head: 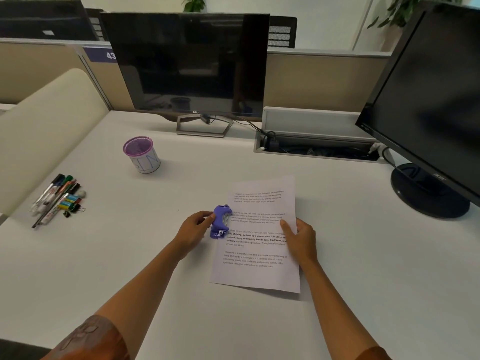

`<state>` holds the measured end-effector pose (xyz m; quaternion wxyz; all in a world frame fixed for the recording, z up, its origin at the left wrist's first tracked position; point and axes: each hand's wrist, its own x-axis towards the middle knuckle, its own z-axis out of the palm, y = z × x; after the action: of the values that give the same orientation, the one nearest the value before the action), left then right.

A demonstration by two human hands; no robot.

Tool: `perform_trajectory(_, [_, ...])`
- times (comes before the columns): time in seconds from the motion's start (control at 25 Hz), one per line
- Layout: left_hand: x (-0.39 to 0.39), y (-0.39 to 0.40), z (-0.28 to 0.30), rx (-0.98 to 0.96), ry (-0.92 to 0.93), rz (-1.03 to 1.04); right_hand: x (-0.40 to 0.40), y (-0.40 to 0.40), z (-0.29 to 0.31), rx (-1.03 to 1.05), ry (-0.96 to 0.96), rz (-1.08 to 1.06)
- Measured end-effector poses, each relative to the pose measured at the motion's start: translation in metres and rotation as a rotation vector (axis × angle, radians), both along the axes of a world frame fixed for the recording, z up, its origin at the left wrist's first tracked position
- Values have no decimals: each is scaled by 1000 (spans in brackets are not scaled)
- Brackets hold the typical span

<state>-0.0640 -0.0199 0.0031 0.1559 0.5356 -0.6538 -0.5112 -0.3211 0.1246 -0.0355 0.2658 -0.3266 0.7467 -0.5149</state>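
Note:
A printed sheet of paper lies on the white desk in front of me. A purple hole punch sits at the sheet's left edge, its metal jaws facing the paper. My left hand grips the punch from the left side. My right hand holds the sheet's right edge, thumb lying on top of the page and fingers under or behind the edge.
A purple mesh pen cup stands at the mid left. Markers, pens and binder clips lie at the far left. Two dark monitors stand at the back and right, with an open cable tray between them.

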Motion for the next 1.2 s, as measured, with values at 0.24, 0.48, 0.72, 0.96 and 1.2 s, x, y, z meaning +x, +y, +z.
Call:
perform_trajectory(0.24, [1,-1,2,25,7,-3,2,-1,-2,4,24,25])
perform_trajectory(0.48, [-1,-1,4,40,1,-4,-7,-4,0,44,19,71])
perform_trajectory(0.72, [-1,0,5,45,19,-7,-8,-3,0,41,15,97])
perform_trajectory(0.96, [0,-9,1,69,22,-24,-6,-1,4,27,-60,62])
perform_trajectory(1.2, [-24,-21,-2,-8,65,162,-8,-1,2,49,-83,54])
